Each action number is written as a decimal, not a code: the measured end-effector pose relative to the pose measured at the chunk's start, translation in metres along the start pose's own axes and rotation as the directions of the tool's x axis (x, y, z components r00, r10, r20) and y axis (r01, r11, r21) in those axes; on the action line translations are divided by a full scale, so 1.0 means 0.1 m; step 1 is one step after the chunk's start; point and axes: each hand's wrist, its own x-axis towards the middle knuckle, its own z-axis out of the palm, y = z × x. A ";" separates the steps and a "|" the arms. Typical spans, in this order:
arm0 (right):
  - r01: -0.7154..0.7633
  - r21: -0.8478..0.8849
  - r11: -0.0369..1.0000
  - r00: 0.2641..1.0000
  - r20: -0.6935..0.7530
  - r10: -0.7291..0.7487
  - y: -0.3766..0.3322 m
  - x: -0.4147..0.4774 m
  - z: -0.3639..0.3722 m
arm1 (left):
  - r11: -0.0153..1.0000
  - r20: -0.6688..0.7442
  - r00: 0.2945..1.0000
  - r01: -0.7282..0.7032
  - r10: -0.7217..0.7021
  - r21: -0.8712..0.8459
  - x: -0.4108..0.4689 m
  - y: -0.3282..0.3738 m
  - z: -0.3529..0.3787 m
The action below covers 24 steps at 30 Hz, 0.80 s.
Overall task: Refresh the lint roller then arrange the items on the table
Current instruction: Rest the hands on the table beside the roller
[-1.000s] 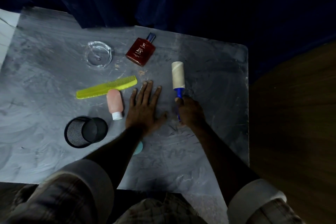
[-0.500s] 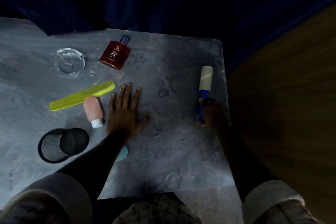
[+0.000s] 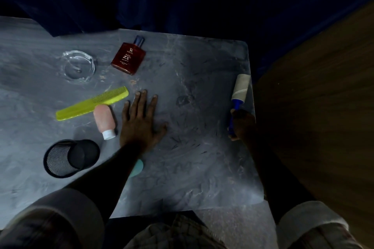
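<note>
Lint roller with white paper barrel and blue plastic handle (image 3: 238, 95) lies at the grey table's (image 3: 192, 157) right edge, right hand (image 3: 241, 124) clenched round the handle. Left hand (image 3: 140, 123) flat, fingers spread, holding nothing; pink squeeze bottle (image 3: 104, 119) just left of them.

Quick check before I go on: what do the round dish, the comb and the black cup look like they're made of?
Dish: clear and glossy with a thick rim, likely glass; clear plastic is possible.
Comb: yellow-green, slightly see-through, smooth moulded teeth; looks like plastic.
Cup: black, lying on its side, with a fine see-through mesh wall, probably wire mesh with a matte finish.
</note>
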 end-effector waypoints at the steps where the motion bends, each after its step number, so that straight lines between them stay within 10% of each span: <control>1: -0.012 0.006 1.000 1.000 0.001 0.012 -0.03 0.00 0.04 | 1.000 0.001 1.000 -0.002 0.002 0.001 0.00 0.00 -0.02; 24: 0.477 -0.582 0.659 0.873 0.229 -0.431 -0.56 -0.55 1.59 | 1.000 0.015 1.000 0.000 0.001 -0.018 0.01 0.02 -0.04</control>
